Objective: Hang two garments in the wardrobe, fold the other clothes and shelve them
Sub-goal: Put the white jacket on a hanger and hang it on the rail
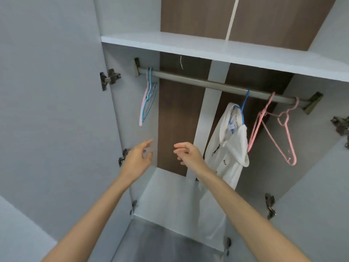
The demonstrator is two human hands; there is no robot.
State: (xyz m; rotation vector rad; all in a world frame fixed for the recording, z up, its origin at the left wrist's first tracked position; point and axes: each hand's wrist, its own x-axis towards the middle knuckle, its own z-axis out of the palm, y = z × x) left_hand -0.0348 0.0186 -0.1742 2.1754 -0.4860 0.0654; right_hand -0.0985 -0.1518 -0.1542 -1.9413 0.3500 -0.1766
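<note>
I look up into an open wardrobe with a grey rail (190,80) across it. A white garment (227,146) hangs from the rail on a blue hanger (244,103), right of the middle. At the rail's left end hang bare blue and pink hangers (148,103). Bare pink hangers (273,129) hang at the right end. My left hand (137,161) and my right hand (188,154) are raised side by side below the rail, fingers loosely spread, holding nothing. The left hand is below the left hangers. The right hand is just left of the white garment.
A white shelf (217,50) runs above the rail. The left door (51,103) and the right door (321,186) stand open, with metal hinges on their edges. The wardrobe's white floor panel (170,195) lies below my hands.
</note>
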